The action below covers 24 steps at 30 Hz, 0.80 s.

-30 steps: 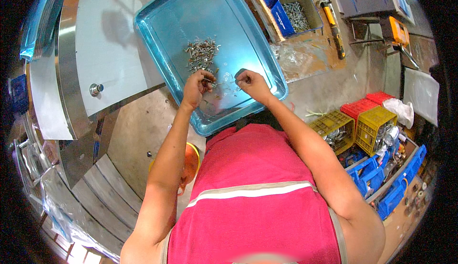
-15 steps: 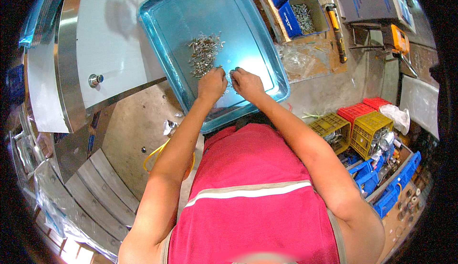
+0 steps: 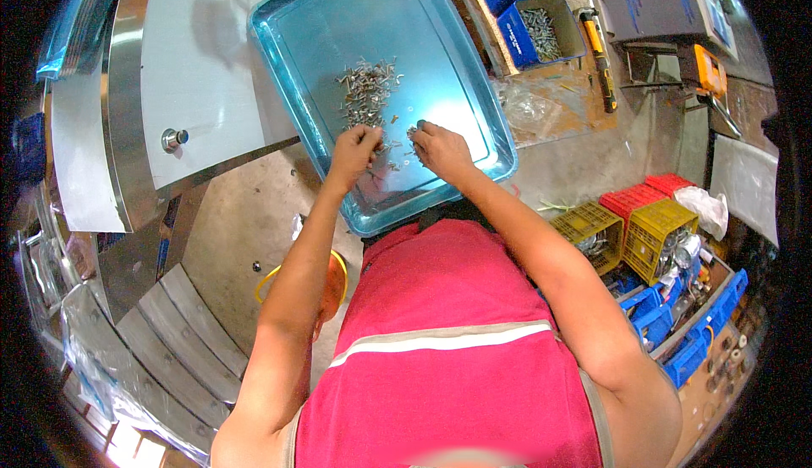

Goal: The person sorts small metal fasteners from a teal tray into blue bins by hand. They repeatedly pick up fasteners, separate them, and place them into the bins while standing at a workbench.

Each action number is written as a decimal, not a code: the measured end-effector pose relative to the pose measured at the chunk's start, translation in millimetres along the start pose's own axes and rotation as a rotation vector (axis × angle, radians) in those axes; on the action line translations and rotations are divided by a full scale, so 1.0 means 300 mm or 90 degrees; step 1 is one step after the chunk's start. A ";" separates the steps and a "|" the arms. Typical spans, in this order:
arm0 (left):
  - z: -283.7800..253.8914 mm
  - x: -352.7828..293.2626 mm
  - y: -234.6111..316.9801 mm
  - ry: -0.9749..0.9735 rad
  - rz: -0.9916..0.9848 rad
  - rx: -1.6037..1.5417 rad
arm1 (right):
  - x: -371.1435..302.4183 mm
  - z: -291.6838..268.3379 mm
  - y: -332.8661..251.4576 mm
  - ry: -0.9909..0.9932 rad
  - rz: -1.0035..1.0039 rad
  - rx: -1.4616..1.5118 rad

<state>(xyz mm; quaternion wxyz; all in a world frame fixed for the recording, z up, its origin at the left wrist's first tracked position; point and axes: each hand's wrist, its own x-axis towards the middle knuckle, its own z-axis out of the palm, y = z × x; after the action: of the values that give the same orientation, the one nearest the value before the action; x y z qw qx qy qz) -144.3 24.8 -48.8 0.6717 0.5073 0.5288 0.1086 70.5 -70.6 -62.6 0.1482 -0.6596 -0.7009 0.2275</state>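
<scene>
A shallow tray with a blue sheen (image 3: pixel 292 100) lies before me, its long side slanting. On its floor sits a loose pile of small silvery metal fasteners (image 3: pixel 370 87), too small to tell whether screws or rivets. My left hand (image 3: pixel 353 155) is at the near edge of this pile, its fingers closed in a pinch; anything between them is too small to make out. To its right, over the bright part of the tray, my right hand (image 3: pixel 441 150) has its fingers curled around some small metal fasteners, partly hidden. A few loose pieces lie between the hands.
Blue bins of screws (image 3: pixel 540 35) stand beyond the tray on the right, beside a yellow-and-black tool (image 3: pixel 599 57). A white panel with a round metal knob (image 3: pixel 173 140) is at left. Yellow crates (image 3: pixel 654 244) and a red crate (image 3: pixel 626 203) stand at lower right.
My left hand has moved left and slightly nearer, away from the right hand, and the gap between them is wider. My right hand has barely shifted. Loose pieces now show between them.
</scene>
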 end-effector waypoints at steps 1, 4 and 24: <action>0.017 0.004 0.001 0.024 0.057 0.157 | 0.003 0.011 -0.002 0.007 0.005 -0.001; 0.058 0.016 -0.010 0.041 0.243 0.456 | 0.013 0.041 -0.005 0.027 0.009 -0.014; 0.172 0.093 -0.065 0.071 0.496 0.924 | 0.006 -0.006 0.075 0.244 0.288 0.325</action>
<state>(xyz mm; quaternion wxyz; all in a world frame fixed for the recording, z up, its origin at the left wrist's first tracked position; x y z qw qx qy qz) -98.0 5.7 -85.0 0.0635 0.9560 0.2863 -0.0099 90.5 -67.9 -72.8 0.3818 -0.7701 -0.4181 0.2939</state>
